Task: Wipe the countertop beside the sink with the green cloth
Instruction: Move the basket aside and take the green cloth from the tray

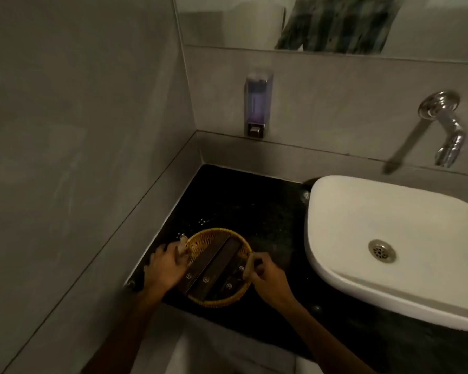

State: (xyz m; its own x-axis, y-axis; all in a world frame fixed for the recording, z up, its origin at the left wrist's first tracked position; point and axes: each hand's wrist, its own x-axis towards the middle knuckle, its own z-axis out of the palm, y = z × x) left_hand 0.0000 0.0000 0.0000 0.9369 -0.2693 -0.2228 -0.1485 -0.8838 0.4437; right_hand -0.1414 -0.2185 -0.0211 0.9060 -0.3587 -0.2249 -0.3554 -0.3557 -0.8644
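Note:
The black stone countertop [254, 209] lies left of the white sink [389, 238]. A round wicker basket [208, 238] sits on it near the front left corner, holding dark flat packets [216, 268]. My left hand [165, 268] grips the basket's left rim. On the right rim, my right hand [265, 276] pinches the edge. Small water droplets [204, 221] dot the counter behind the basket. No green cloth shows on the counter; a green patterned fabric [335, 25] appears only in the mirror.
A soap dispenser [257, 103] is fixed to the back wall above the counter. A chrome tap [446, 125] juts from the wall over the sink. Grey tiled walls [79, 130] close in the counter at the left and back.

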